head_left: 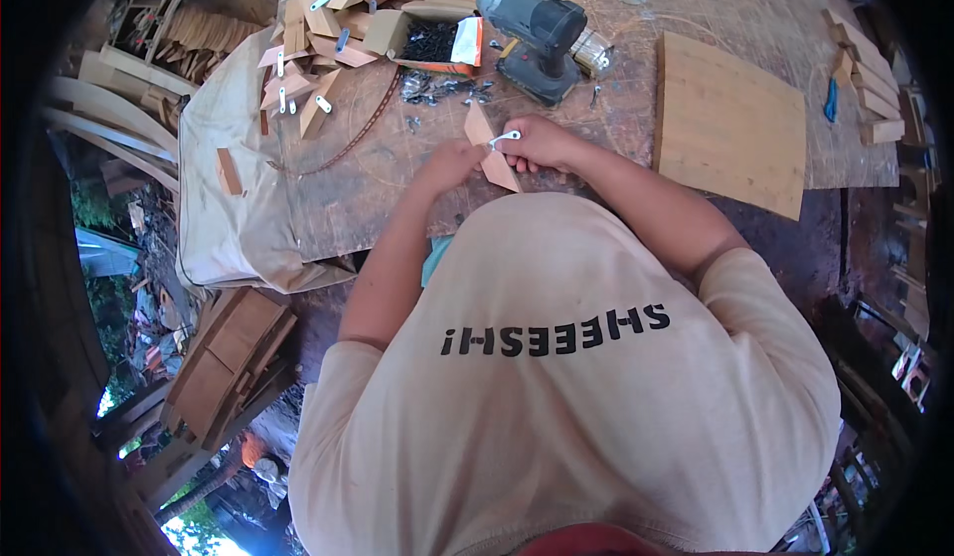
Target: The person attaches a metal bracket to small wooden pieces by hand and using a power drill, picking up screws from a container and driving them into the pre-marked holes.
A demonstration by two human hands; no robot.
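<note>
Above the near edge of the wooden workbench (368, 198), both my hands meet at a slim, angle-cut wood block (501, 171). My left hand (457, 165) is closed around the middle of this block, its fingers partly hidden. My right hand (542, 144) pinches a small whitish metal plate (509, 136) against the block, with its lower fingers curled by the wood. Just beyond the hands, a cordless power drill (532, 34) rests on the bench. To its left stands an open cardboard box (432, 44) of dark screws, with loose metal bits scattered in front.
At the far left of the bench lies a pile of cut wood blocks (323, 19), several with metal plates attached. A wide wooden panel (730, 124) lies to the right, with stacked wood strips (867, 74) beyond it. Pale cloth (234, 223) drapes the left end.
</note>
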